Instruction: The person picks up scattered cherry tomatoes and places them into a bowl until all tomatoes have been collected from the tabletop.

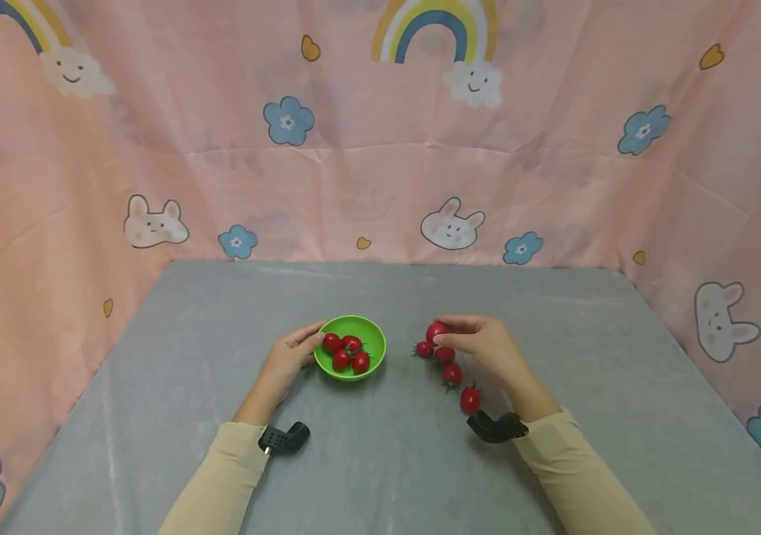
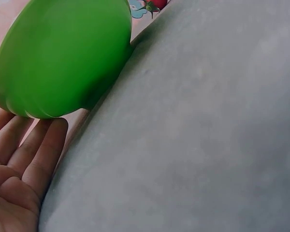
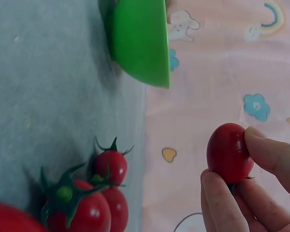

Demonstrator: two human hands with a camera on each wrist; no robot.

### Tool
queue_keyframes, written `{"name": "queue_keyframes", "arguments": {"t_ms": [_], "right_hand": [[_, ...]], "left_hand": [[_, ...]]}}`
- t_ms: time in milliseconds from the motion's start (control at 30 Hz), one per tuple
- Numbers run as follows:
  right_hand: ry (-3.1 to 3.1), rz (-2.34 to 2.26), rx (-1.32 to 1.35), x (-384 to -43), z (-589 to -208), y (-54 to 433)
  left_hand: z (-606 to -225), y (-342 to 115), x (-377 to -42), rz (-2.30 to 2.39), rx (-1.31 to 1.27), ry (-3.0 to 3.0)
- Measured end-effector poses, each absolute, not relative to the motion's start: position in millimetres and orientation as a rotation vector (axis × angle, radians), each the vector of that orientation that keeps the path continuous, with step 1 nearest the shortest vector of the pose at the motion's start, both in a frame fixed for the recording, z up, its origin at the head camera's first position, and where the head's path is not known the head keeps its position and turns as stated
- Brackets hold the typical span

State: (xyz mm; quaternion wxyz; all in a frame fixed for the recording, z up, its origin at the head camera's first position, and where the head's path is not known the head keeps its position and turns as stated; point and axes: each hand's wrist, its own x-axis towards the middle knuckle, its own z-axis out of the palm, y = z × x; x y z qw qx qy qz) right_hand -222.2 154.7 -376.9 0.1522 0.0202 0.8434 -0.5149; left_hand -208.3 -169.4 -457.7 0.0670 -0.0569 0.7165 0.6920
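Observation:
A green bowl [image 1: 372, 338] stands on the table with several red cherry tomatoes [image 1: 342, 360] inside. My left hand [image 1: 289, 360] holds the bowl's left side, its thumb at the rim; in the left wrist view the fingers [image 2: 48, 150] touch the bowl's outer wall [image 2: 63, 58]. To the right of the bowl, my right hand [image 1: 490, 349] pinches a cherry tomato [image 3: 229, 152] between thumb and fingers, raised above the table. Below and beside that hand, several loose cherry tomatoes [image 1: 452, 374] lie in a slanting row, most with green stems showing.
The grey table [image 1: 380, 461] reaches back to a pink curtain [image 1: 354, 171] printed with rainbows, rabbits and flowers, which also hangs along both sides. Black bands [image 1: 285, 438] sit on both wrists.

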Motion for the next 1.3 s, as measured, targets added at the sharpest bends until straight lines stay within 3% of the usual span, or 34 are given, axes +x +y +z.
{"name": "queue_keyframes", "arguments": {"t_ms": [1300], "right_hand": [[2.341,-1.528,-0.198,-236.4,-362.8,59.8]], "left_hand": [[-457.8,-170.6,-208.4,2.109,-0.157,2.154]]}}
